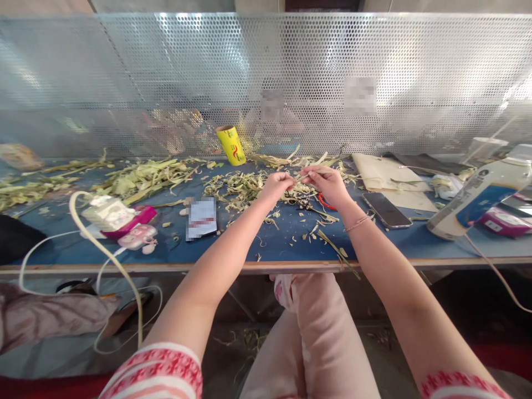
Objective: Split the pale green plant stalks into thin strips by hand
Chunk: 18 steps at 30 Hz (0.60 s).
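My left hand [276, 184] and my right hand [327, 182] are close together over the table, fingertips pinched. Between them runs a thin, pale green plant strip [298, 178], gripped from both sides; its exact kind is too small to tell. Below and behind the hands lies a loose heap of green plant scraps [241, 187], peeled pieces and small bits. Under my right wrist shows a red loop [326, 203], perhaps a tool's handle, partly covered by the hand.
A yellow tube [233, 147] leans near the perforated metal screen [187, 72]. More plant strips [141, 176] are piled at left, by a white-and-magenta device [118, 216] with cables. On the right are a phone [386, 210], brown paper [386, 172] and a tilted bottle [477, 194].
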Tool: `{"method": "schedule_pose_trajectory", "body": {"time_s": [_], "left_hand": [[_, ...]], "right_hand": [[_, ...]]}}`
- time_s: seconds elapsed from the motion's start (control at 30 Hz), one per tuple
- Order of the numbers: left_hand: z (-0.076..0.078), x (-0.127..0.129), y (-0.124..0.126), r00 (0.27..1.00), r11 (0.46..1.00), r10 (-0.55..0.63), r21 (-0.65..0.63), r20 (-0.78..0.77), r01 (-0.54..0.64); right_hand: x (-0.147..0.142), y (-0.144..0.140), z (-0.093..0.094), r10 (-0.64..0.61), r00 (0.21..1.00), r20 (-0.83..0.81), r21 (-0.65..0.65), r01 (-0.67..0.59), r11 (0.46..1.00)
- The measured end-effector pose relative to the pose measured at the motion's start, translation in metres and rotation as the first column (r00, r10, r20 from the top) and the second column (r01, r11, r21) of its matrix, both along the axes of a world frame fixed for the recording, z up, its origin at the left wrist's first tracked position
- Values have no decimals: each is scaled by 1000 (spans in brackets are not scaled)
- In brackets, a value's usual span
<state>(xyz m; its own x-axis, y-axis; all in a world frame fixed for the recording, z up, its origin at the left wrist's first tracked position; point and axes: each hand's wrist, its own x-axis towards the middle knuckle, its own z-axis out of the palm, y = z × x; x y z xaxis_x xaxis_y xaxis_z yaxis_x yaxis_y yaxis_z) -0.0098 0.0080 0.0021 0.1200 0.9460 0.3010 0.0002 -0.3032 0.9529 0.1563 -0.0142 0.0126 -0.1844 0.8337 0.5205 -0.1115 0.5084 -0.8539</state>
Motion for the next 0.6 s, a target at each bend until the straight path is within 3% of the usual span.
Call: {"method": "schedule_pose_trajectory", "body": {"time_s": [0.1,0.2,0.4,0.5,0.6], "left_hand": [[-1,1,-4,974,995,18,104,-225,6],[2,3,-12,941,988,-3,146,-339,56],[5,6,-20,940,970,-101,178,-326,166],[5,6,-22,942,958,-175,171,-285,230],[4,8,-24,928,952,-143,207,-345,224]], "right_hand": [[-1,2,-2,-106,987,121,54,100,993],[-1,4,-6,-201,956,214,108,181,978],[1,10,-8,-426,865,264,303,345,888],[1,9,-6,-461,841,282,339,362,868],[1,8,-5,-459,833,309,337,355,872]]}}
